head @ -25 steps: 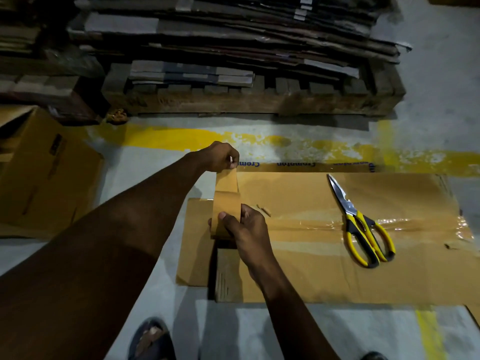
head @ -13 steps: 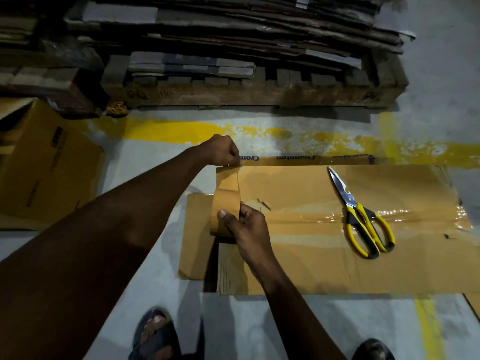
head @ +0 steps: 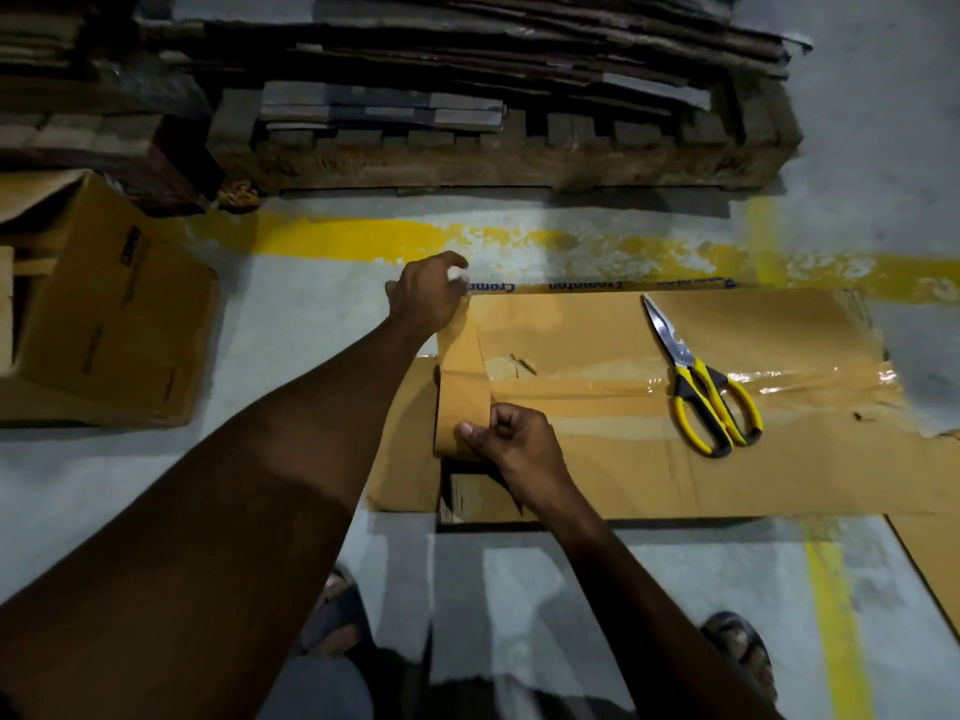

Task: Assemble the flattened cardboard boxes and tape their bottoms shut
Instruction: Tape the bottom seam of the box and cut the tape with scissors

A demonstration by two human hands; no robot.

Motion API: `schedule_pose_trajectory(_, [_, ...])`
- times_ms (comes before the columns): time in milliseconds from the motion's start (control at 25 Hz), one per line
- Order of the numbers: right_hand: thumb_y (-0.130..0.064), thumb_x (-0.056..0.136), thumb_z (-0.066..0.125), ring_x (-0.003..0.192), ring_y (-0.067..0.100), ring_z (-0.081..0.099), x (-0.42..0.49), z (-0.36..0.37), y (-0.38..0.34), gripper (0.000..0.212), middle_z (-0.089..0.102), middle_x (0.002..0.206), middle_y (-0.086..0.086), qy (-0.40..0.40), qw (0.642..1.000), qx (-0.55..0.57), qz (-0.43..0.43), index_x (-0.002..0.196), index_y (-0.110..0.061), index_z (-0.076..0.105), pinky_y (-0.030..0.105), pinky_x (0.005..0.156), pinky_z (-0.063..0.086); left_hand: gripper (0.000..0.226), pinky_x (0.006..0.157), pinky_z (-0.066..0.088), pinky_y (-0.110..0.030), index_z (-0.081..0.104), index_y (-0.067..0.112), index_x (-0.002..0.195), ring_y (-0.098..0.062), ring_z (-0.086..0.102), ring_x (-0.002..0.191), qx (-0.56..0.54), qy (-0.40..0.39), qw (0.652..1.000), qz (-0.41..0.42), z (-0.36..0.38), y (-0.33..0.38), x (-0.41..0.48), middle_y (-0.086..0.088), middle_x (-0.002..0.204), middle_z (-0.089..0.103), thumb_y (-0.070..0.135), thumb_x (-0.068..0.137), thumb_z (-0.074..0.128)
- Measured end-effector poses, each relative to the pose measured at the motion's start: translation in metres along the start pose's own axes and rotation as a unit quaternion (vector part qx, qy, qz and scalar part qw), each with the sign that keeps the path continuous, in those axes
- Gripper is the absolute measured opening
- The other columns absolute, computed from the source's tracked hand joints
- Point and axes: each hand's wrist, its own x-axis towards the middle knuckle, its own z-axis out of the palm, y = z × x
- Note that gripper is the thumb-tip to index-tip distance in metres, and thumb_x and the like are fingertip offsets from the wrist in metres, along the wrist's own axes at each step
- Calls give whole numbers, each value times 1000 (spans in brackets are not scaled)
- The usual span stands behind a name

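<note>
down on the grey floor [head: 311, 459] we see a wood pallet [head: 493, 163] far off, piled with flat cardboard [head: 467, 49]. nearer to us the big cardboard box [head: 779, 475] lies on the floor, with shiny clear tape [head: 597, 392] along its middle seam. another box [head: 104, 324] sits open at the left, well apart. yellow and black scissors [head: 696, 387] lie on the big box, toward its right side, blades pointing away from us. a strip of brown tape [head: 460, 366] runs from the far edge of the big box toward us, near its left end. our left hand [head: 426, 298] has its fingers curled and pinches the far end of the brown tape at that far edge. our right hand [head: 514, 444] pinches the near end between thumb and fingers. we cannot tell if that end is a roll.
</note>
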Motion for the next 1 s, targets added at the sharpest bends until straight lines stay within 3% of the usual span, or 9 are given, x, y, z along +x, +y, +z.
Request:
schedule_pose_trajectory(120, [-35,79,78,55,5,43,-6,-1,-7,40,48,51,-14,23,999,-17,-28,57,-24,45,31,58,37,12,79,48,-35,64,18,87,-31,63,93,-254,122,957,-74,-5,-18,-72,-8,93,66,25,84,54])
schedule_pose_trajectory(200, [-30,82,77,56,4,46,-8,-2,-12,39,50,53,-13,32,997,-53,-40,59,-23,46,32,59,41,15,68,48,-33,62,17,72,-23,64,73,-348,94,925,-118,-10,-27,-131,-3,72,64,18,82,51])
schedule_pose_trajectory(280, [-31,82,77,60,6,49,-11,-4,-18,34,53,59,-10,31,995,-84,-54,63,-22,50,30,60,43,22,69,45,-31,64,19,68,-11,60,67,-389,31,912,-129,-16,-26,-182,2,71,64,10,86,54])
schedule_pose_trajectory(400, [-38,78,79,75,7,54,-19,-15,-13,29,58,79,-9,-1,970,-219,-110,83,-23,56,22,63,41,15,67,42,-20,69,9,97,-15,58,80,-284,-84,954,-37,-19,-20,-215,-4,88,66,16,86,65])
schedule_pose_trajectory(480, [-55,71,77,101,18,53,-30,-29,10,51,59,106,-1,-16,908,-379,-178,103,-21,57,33,82,46,37,72,39,-16,61,8,119,-20,60,98,-166,-113,980,-5,-22,-19,-218,-7,108,66,16,84,70])
schedule_pose_trajectory(560, [-70,67,69,129,28,43,-40,-40,38,75,50,136,8,-26,831,-512,-215,121,-19,55,51,107,38,45,83,36,-17,54,9,128,-22,57,114,-146,-117,982,4,-22,-25,-217,-8,124,63,16,87,68])
schedule_pose_trajectory(680, [-59,70,76,145,34,25,-42,-41,56,77,37,153,10,-32,764,-607,-219,134,-25,50,58,115,18,40,83,36,-19,50,8,129,-24,55,116,-141,-110,984,11,-23,-33,-216,-11,126,61,18,93,61])
schedule_pose_trajectory(880, [-47,74,77,149,33,17,-11,-32,46,74,33,156,8,-1,787,-583,-202,138,-27,47,60,117,11,32,71,41,-23,50,6,119,-17,58,94,-151,-76,985,25,-28,-38,-178,-9,110,63,28,96,55])
schedule_pose_trajectory(1000, [-45,74,77,150,32,13,-4,-28,46,72,30,158,7,12,801,-561,-208,137,-26,48,62,117,7,31,61,41,-4,54,3,113,-2,56,78,-181,-58,981,31,-31,-33,-168,-3,99,61,30,96,54])
